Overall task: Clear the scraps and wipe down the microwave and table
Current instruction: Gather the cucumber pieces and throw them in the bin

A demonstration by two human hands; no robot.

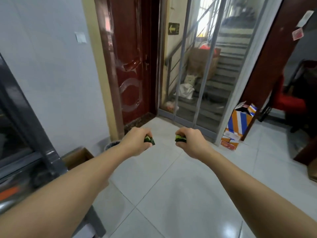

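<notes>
Both my arms reach forward over a white tiled floor. My left hand (136, 140) is closed around green striped rind scraps (149, 140) that stick out past the fingers. My right hand (191, 142) grips another piece of green rind scrap (180, 139) the same way. The two hands are level with each other, a short gap between them. A small waste bin with a dark liner (111, 145) stands by the wall, just left of my left hand and partly hidden by my forearm. No microwave or table top is clearly visible.
A dark red door (130, 66) and a glass partition (197, 74) onto a stairwell lie ahead. An open cardboard box (77, 158) sits beside the bin. Stacked orange and blue boxes (239, 124) stand right. A grey metal frame (25, 117) fills the left edge.
</notes>
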